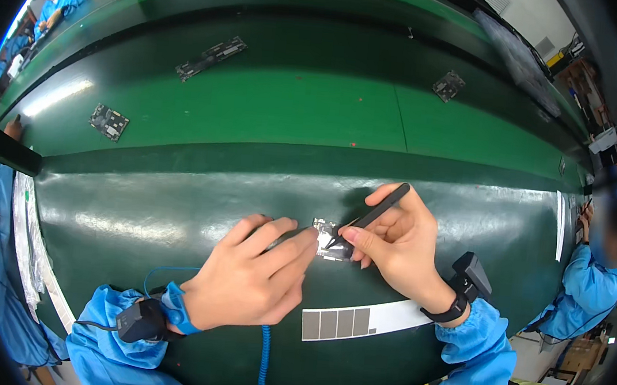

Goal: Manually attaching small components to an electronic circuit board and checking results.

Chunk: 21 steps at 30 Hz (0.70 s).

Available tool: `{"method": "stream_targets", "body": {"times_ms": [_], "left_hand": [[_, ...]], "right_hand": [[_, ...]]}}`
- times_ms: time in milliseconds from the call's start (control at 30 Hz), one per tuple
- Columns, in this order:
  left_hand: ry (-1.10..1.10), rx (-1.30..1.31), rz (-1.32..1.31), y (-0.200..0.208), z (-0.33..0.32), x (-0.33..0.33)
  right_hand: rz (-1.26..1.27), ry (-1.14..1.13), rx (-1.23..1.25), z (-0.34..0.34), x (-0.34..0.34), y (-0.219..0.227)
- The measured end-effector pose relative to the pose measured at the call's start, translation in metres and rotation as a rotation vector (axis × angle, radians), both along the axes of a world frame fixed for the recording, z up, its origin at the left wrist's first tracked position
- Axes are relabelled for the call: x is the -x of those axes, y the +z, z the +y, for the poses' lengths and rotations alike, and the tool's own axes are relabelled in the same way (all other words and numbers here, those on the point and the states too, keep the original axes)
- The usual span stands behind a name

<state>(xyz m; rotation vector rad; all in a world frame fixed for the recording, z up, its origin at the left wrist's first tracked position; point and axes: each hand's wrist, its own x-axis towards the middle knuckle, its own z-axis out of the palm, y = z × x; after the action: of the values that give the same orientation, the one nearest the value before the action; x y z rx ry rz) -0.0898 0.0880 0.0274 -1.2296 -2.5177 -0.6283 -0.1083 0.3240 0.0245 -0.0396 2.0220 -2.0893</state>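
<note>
A small circuit board [334,256] with a pale, shiny surface lies on the dark green mat in front of me. My right hand [400,241] pinches a slim black pen-shaped tool [380,207], its pointed end slanting down onto the board. Whether this is a pen or tweezers I cannot tell. From the left, my left hand [254,272] reaches over the mat palm down, fingers stretched out, fingertips at the board's left edge. Its thumb is mostly hidden. Below the board lies a white strip [393,319] with several grey rectangular labels, partly under my right wrist.
Dark circuit boards lie on the green shelf beyond: one at left [109,122], a long one [212,58], one at right [449,86]. A blue coiled cord [264,365] runs near my left wrist. Clear plastic bags [26,234] line the left edge. A co-worker [594,283] sits at right.
</note>
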Motion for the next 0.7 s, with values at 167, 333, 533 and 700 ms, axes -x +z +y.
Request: {"method": "stream_targets", "body": {"times_ms": [167,333,533,700], "left_hand": [[-0.012,-0.013,-0.031,-0.004,0.005,0.003],[-0.004,-0.019,-0.025,-0.004,0.008,0.002],[-0.001,-0.019,-0.032,-0.005,0.012,0.002],[-0.015,0.113,0.025,0.008,0.015,0.002]], "right_hand": [[-0.006,-0.002,-0.027,0.006,0.002,-0.001],[-0.016,0.001,-0.052,0.006,0.000,0.000],[0.022,0.008,-0.046,0.008,0.000,-0.002],[0.129,0.017,-0.028,0.008,0.001,-0.005]]}}
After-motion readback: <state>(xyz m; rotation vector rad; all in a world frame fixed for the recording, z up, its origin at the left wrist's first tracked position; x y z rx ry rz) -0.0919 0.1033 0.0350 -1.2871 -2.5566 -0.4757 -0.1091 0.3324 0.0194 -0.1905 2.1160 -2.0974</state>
